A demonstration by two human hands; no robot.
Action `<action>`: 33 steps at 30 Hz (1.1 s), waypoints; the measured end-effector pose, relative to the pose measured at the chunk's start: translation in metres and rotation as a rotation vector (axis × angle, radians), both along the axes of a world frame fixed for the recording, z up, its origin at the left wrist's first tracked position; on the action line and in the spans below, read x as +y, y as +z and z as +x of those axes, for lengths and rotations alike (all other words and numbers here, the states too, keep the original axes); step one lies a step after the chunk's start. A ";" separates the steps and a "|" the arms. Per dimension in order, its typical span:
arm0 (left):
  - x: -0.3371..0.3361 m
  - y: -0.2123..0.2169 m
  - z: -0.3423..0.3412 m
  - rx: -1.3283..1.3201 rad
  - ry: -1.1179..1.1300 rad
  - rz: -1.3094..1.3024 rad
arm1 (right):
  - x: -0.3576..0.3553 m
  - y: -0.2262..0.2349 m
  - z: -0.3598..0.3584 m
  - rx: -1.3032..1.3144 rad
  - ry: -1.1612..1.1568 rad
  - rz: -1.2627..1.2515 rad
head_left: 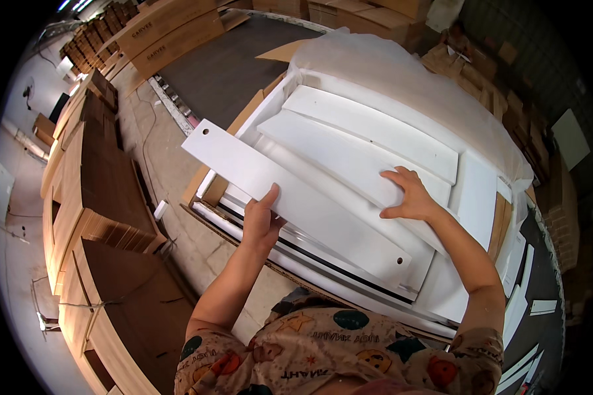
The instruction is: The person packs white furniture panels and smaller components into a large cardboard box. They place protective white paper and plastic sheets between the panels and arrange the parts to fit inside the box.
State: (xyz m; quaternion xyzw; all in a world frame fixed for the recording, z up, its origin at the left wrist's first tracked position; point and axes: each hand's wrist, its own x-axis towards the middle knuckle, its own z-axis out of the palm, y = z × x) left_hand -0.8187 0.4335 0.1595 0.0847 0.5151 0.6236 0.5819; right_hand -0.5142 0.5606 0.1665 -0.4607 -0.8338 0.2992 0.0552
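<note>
A long white board (323, 204) with a round hole near each end lies slanted across the open carton (215, 189). My left hand (260, 218) grips its near edge, thumb on top and fingers hidden beneath. My right hand (410, 195) is spread with curved fingers over a second white panel (333, 153); whether the fingertips press on it I cannot tell. Behind that lies another white panel (382, 125). White foam (478, 197) lines the carton, and a translucent plastic sheet (402, 79) is folded back over its far side.
Brown wood-look panels or cartons (115, 178) stand stacked along the left. Flat cardboard boxes (168, 39) sit at the far left, beside a dark conveyor surface (237, 56). Loose white strips (520, 365) lie at the lower right. Another person (458, 43) is at the far right.
</note>
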 end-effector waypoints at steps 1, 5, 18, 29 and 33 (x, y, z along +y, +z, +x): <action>0.000 -0.003 0.000 -0.002 -0.041 -0.009 | 0.003 0.000 -0.007 -0.052 0.000 0.058; 0.000 0.004 0.007 0.051 -0.124 -0.021 | 0.034 0.000 -0.011 -0.095 0.011 0.096; 0.001 0.001 0.025 -0.148 -0.104 -0.021 | 0.032 -0.080 0.022 -0.151 0.025 0.600; -0.001 -0.003 0.059 -0.180 -0.106 -0.041 | -0.093 0.038 -0.017 -0.214 0.332 -0.047; -0.005 -0.012 0.038 -0.128 -0.540 -0.062 | -0.080 0.000 0.003 0.024 0.197 -0.068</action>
